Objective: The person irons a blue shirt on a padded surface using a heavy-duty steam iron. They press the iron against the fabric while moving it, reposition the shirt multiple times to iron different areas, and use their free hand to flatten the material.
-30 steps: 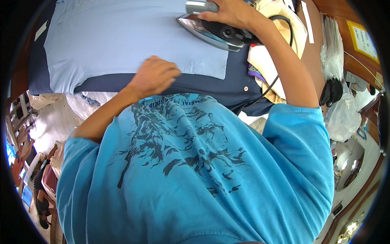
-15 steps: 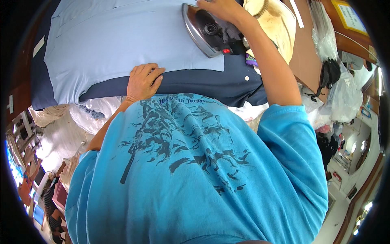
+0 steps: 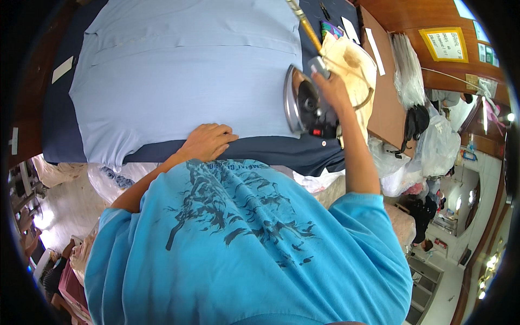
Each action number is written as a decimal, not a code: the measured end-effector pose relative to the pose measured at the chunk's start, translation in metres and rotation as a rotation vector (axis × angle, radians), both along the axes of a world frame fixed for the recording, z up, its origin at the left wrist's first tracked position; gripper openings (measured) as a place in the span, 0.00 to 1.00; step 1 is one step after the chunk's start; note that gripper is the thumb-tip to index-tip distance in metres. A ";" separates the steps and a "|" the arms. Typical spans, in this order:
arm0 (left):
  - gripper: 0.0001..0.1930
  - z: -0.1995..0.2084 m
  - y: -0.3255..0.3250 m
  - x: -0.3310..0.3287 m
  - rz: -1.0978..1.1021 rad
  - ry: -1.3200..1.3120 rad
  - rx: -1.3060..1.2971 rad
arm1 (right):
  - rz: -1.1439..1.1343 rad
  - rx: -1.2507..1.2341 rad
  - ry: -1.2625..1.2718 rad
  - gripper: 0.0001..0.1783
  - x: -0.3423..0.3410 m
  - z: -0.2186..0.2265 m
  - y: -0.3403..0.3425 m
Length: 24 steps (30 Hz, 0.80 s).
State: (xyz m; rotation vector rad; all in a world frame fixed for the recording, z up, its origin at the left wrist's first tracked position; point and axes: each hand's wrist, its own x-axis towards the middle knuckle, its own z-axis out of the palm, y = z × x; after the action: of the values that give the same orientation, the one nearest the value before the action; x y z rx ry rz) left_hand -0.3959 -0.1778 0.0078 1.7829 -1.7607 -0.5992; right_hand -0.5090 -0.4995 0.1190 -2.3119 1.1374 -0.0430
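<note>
A light blue garment (image 3: 184,92) lies spread over dark navy cloth (image 3: 244,149). My right hand (image 3: 335,89) is closed round the handle of a clothes iron (image 3: 309,103), which has a shiny soleplate edge and a dark body. The iron rests at the garment's right edge, its pointed end toward the far side. At the near edge of the garment, my left hand (image 3: 207,142) lies with its fingers stretched to the right and slightly bent. Nothing shows in that hand.
Right of the iron lies a stained cream cloth (image 3: 349,59), with a brown cord (image 3: 370,99) curving over it. A slim wooden stick (image 3: 307,27) lies beyond. A brown board (image 3: 387,89), hanging plastic bags (image 3: 441,138) and a yellow-framed sign (image 3: 444,44) are farther right.
The iron in my right hand has moved right and nearer to me, to the garment's right edge. My left hand stays at the near edge. The view has shifted, showing more of the far side.
</note>
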 end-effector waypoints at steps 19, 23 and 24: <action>0.11 0.002 0.099 0.037 0.674 -0.259 -0.115 | 0.836 0.242 0.107 0.23 0.173 0.004 0.130; 0.09 -0.001 0.109 0.040 0.694 -0.225 -0.112 | 0.930 0.039 0.061 0.29 0.127 -0.010 0.151; 0.09 -0.002 0.110 0.041 0.699 -0.228 -0.112 | 0.921 0.044 0.083 0.28 0.119 -0.005 0.152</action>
State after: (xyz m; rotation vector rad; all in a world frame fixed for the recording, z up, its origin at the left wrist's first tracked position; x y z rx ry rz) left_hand -0.3547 -0.0682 0.0062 2.2642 -1.1363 -0.0081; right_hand -0.3899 -0.3470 0.1138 -2.5876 0.0213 0.4145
